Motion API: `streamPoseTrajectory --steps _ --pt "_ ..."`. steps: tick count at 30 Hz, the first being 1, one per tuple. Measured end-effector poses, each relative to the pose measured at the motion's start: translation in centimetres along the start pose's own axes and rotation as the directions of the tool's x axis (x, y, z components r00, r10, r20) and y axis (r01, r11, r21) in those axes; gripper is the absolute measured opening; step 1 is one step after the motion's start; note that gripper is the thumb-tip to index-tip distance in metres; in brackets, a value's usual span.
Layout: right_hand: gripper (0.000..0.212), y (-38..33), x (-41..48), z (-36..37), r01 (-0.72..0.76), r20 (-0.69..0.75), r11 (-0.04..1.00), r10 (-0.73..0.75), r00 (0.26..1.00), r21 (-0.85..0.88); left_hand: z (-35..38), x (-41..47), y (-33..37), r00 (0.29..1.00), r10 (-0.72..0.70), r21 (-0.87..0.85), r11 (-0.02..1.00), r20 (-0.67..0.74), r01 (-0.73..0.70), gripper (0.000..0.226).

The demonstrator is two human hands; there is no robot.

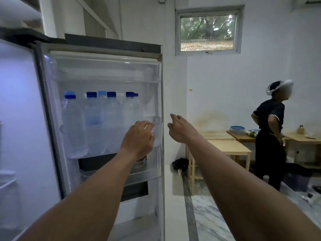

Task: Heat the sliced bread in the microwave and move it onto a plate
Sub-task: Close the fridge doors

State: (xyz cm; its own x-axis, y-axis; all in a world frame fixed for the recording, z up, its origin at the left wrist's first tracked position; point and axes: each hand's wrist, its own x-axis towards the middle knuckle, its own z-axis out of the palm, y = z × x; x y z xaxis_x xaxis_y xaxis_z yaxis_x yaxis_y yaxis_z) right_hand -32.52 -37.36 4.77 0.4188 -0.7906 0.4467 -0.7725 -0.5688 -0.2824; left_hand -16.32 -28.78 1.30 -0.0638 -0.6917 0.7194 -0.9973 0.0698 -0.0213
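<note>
White walls are framing an open fridge door (104,119) whose clear plastic shelf is holding water bottles (97,126). Bread is not showing anywhere. Left hand (139,136) is lying loosely spread against the shelf, right hand (180,129) is hanging empty, fingers slack; wooden tables (231,146) and a person (271,133) are standing beyond.

No legible text anywhere (bottle labels too blurred).
</note>
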Motion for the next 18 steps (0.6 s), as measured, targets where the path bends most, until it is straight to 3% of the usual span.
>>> streamPoseTrajectory --steps 7,14,18 --pt "0.04 3.6 8.5 1.2 0.224 0.041 0.974 -0.224 0.974 0.006 4.8 4.2 1.8 0.992 -0.124 0.137 0.983 -0.018 0.126 0.041" --pt "0.046 4.5 14.3 3.4 0.404 0.091 0.913 -0.407 0.909 0.05 7.4 5.5 2.1 0.964 -0.192 0.368 0.896 -0.186 0.25 0.045" --pt "0.068 4.7 15.4 5.8 0.374 0.036 0.904 -0.389 0.921 0.206 7.6 5.8 2.3 0.95 -0.201 0.356 0.892 -0.239 0.278 0.044"
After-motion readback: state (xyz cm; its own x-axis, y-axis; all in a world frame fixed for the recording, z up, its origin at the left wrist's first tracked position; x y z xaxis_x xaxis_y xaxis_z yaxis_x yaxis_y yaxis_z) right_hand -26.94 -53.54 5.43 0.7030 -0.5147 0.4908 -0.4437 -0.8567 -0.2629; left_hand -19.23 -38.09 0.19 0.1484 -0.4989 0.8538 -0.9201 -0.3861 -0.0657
